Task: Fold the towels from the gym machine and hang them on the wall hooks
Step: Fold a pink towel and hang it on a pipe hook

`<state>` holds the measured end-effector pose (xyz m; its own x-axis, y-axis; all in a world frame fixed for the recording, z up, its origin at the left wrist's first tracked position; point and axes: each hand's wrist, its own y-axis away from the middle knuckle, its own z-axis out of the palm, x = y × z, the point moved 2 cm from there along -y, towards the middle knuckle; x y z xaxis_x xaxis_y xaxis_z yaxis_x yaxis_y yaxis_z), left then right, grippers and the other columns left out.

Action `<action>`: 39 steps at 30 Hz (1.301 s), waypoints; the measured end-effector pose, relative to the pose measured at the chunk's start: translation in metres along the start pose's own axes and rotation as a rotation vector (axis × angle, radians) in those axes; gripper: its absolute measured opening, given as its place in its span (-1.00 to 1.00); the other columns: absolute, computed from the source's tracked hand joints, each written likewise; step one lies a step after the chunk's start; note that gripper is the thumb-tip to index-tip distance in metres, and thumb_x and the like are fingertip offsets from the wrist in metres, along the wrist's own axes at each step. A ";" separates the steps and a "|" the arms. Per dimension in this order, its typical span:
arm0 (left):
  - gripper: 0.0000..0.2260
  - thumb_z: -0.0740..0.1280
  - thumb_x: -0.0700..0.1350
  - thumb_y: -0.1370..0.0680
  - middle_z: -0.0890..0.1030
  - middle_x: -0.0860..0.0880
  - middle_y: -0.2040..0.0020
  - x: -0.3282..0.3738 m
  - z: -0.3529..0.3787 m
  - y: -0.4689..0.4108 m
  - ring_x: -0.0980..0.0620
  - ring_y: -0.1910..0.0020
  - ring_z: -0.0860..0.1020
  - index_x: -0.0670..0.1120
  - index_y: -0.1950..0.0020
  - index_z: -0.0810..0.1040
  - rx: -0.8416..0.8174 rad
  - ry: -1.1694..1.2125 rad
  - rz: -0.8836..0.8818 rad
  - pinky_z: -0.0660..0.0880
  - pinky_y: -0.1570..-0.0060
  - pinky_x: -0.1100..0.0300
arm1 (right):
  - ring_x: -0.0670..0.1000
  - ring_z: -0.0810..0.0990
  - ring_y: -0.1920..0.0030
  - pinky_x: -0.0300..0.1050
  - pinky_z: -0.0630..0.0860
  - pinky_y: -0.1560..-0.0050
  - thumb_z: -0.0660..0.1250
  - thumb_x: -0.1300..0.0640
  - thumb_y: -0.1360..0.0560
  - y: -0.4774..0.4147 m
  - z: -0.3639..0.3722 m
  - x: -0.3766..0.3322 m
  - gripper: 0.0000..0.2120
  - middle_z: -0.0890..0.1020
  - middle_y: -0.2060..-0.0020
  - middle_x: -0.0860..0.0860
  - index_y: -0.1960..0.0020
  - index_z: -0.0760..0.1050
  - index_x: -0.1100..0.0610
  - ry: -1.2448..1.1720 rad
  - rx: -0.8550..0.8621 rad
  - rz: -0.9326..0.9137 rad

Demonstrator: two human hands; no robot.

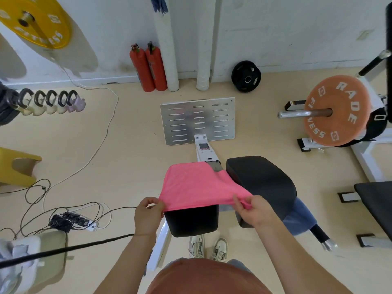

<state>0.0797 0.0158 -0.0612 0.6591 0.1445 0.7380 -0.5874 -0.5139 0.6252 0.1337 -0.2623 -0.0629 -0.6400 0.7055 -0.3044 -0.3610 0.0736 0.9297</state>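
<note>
- The left hand (148, 217) pinches the near left corner of the pink towel (197, 185) between thumb and curled fingers.
- The right hand (252, 211) pinches the near right corner the same way, and the held edge stretches between the two hands.
- From the grip the towel spreads away from the person.
- Just below the held edge sits a small black pad (192, 221) of the gym machine.
- A larger black pad (261, 181) lies beyond the right hand, touching the towel's right side.
- A blue towel (297, 219) hangs beside that pad, just right of the right hand.
- Well ahead of the grip lies a slotted metal footplate (198, 120).
- Left of the left hand, a power strip (74, 221) lies among cables on the floor.
</note>
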 end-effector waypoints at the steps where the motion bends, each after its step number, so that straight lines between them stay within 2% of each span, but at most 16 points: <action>1: -0.89 0.31 -0.32 -0.43 0.48 -0.09 0.41 0.001 0.002 0.002 -0.03 0.41 0.38 -0.14 0.18 0.58 -0.022 -0.002 0.011 0.38 0.36 0.17 | 0.39 0.37 -0.33 0.09 0.65 0.11 0.28 0.44 -0.44 0.001 0.002 0.000 -0.84 0.39 -0.18 0.39 -0.01 0.39 0.41 0.025 -0.016 -0.033; 3: -0.81 0.31 -0.34 -0.44 0.51 -0.04 0.40 0.002 0.004 0.006 0.02 0.41 0.40 -0.12 0.14 0.67 -0.074 -0.028 0.041 0.40 0.33 0.19 | 0.37 0.33 -0.38 0.09 0.49 -0.25 0.50 0.22 -0.09 -0.010 0.002 0.004 -0.64 0.43 -0.17 0.46 0.22 0.40 0.23 0.052 -0.033 -0.003; 5: -0.80 0.33 -0.36 -0.44 0.57 -0.01 0.38 -0.003 0.003 0.010 0.03 0.37 0.45 -0.12 0.17 0.70 -0.109 -0.098 0.048 0.44 0.27 0.19 | 0.31 0.44 -0.28 0.07 0.38 -0.37 0.50 0.04 0.05 -0.022 -0.003 0.009 -0.55 0.49 -0.11 0.42 0.26 0.39 0.11 0.001 -0.020 0.056; 7: -0.82 0.37 -0.33 -0.43 0.60 -0.01 0.35 -0.011 -0.002 0.015 0.01 0.33 0.48 -0.10 0.18 0.71 -0.137 -0.193 0.024 0.47 0.23 0.22 | 0.08 0.49 -0.07 -0.09 0.48 -0.22 0.51 0.04 -0.22 -0.010 0.002 0.007 -0.68 0.52 -0.06 0.27 0.24 0.35 -0.01 0.015 0.039 0.018; 8: -0.84 0.40 -0.32 -0.42 0.62 -0.02 0.32 -0.015 -0.005 0.016 0.01 0.30 0.50 -0.09 0.17 0.71 -0.159 -0.227 0.003 0.46 0.23 0.26 | 0.04 0.49 -0.03 -0.13 0.50 -0.18 0.46 0.08 -0.34 -0.001 0.006 0.002 -0.74 0.53 -0.05 0.22 0.22 0.35 -0.03 0.144 0.082 -0.117; 10: -0.80 0.46 -0.32 -0.35 0.64 -0.01 0.25 -0.017 -0.009 0.020 0.02 0.25 0.55 -0.09 0.10 0.70 -0.232 -0.287 -0.006 0.47 0.20 0.33 | 0.08 0.55 0.08 -0.05 0.56 -0.05 0.34 0.28 -0.44 0.007 0.006 0.002 -0.84 0.54 0.04 0.19 0.20 0.39 0.10 0.280 0.105 -0.323; 11: -0.73 0.44 -0.34 -0.32 0.64 0.01 0.21 -0.016 -0.009 0.021 0.04 0.21 0.57 -0.05 0.06 0.69 -0.282 -0.369 0.045 0.49 0.17 0.34 | 0.08 0.54 0.18 -0.04 0.57 0.09 0.29 0.38 -0.45 0.005 0.005 0.003 -0.85 0.53 0.14 0.16 0.21 0.40 0.17 0.237 0.167 -0.317; 13: -0.64 0.39 -0.36 -0.37 0.63 0.07 0.15 -0.007 -0.006 0.023 0.16 0.18 0.58 0.08 0.02 0.66 -0.329 -0.626 0.225 0.47 0.09 0.45 | 0.09 0.47 0.31 -0.12 0.44 0.31 0.23 0.44 -0.44 0.008 0.011 -0.001 -0.83 0.49 0.31 0.12 0.28 0.43 0.25 0.459 0.304 -0.444; 15: -0.71 0.38 -0.28 -0.46 0.63 0.11 0.11 0.014 -0.002 0.026 0.23 0.19 0.53 0.08 -0.01 0.67 -0.290 -0.756 0.419 0.36 0.12 0.59 | 0.10 0.44 0.32 -0.15 0.35 0.33 0.20 0.39 -0.45 0.023 0.025 -0.006 -0.82 0.50 0.37 0.10 0.27 0.50 0.27 0.745 0.319 -0.651; 19: -0.80 0.34 -0.23 -0.52 0.58 0.05 0.09 0.072 0.013 0.032 0.13 0.12 0.45 0.00 -0.04 0.68 -0.297 -0.860 0.817 0.29 0.09 0.45 | -0.10 0.53 0.16 -0.31 0.38 0.13 0.21 0.29 -0.55 0.066 0.064 -0.014 -0.76 0.62 0.14 -0.02 -0.04 0.62 0.12 1.069 0.039 -0.994; 21: -0.83 0.34 -0.23 -0.52 0.47 0.06 0.09 0.100 0.021 0.038 0.11 0.08 0.41 -0.03 -0.03 0.68 -0.305 -0.860 0.975 0.24 0.07 0.51 | -0.18 0.50 0.14 -0.47 0.35 0.09 0.22 0.31 -0.53 0.084 0.081 -0.016 -0.73 0.60 0.12 -0.07 -0.07 0.63 0.08 1.163 -0.109 -1.085; 23: -0.82 0.34 -0.26 -0.51 0.47 0.11 0.03 0.124 0.028 0.048 0.13 0.02 0.43 -0.02 0.00 0.67 -0.355 -0.821 1.068 0.27 0.02 0.51 | -0.21 0.53 0.15 -0.47 0.43 0.06 0.29 0.26 -0.52 0.096 0.093 -0.016 -0.77 0.61 0.17 -0.13 -0.09 0.61 0.05 1.189 -0.195 -1.092; 26: -0.70 0.36 -0.25 -0.49 0.61 0.21 0.09 0.147 0.033 0.064 0.20 0.05 0.54 0.19 0.06 0.63 -0.459 -0.659 1.032 0.40 -0.01 0.41 | -0.16 0.62 0.10 -0.21 0.55 -0.07 0.41 0.16 -0.46 0.113 0.104 -0.020 -0.72 0.66 0.17 -0.12 -0.16 0.55 0.00 1.174 -0.261 -1.075; 29: -0.61 0.43 -0.20 -0.45 0.64 0.30 0.15 0.161 0.033 0.076 0.25 0.12 0.59 0.37 0.19 0.60 -0.439 -0.479 0.903 0.47 0.03 0.39 | -0.12 0.66 0.09 -0.21 0.56 -0.05 0.44 0.13 -0.45 0.135 0.112 -0.022 -0.73 0.71 0.16 -0.07 -0.13 0.52 0.02 1.171 -0.380 -1.100; 34: -0.75 0.48 -0.20 -0.40 0.67 0.25 0.21 0.172 0.031 0.089 0.26 0.17 0.62 0.19 0.15 0.66 -0.403 -0.335 0.843 0.49 0.05 0.42 | -0.12 0.67 0.17 -0.19 0.62 0.05 0.40 0.19 -0.48 0.159 0.114 -0.024 -0.76 0.69 0.22 -0.05 0.10 0.38 -0.09 1.171 -0.496 -1.170; 39: -0.63 0.53 -0.24 -0.35 0.67 0.04 0.25 0.180 0.027 0.092 0.15 0.23 0.61 0.17 -0.01 0.61 -0.429 -0.289 0.785 0.52 0.08 0.35 | -0.15 0.61 0.15 -0.23 0.57 0.06 0.35 0.33 -0.46 0.174 0.116 -0.029 -0.85 0.61 0.28 -0.17 0.14 0.54 0.09 1.262 -0.573 -1.285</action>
<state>0.1570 -0.0286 0.1228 0.0582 -0.3559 0.9327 -0.9983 -0.0115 0.0579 0.1682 -0.1884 0.1319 0.2061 -0.4596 -0.8639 -0.9410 -0.3354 -0.0460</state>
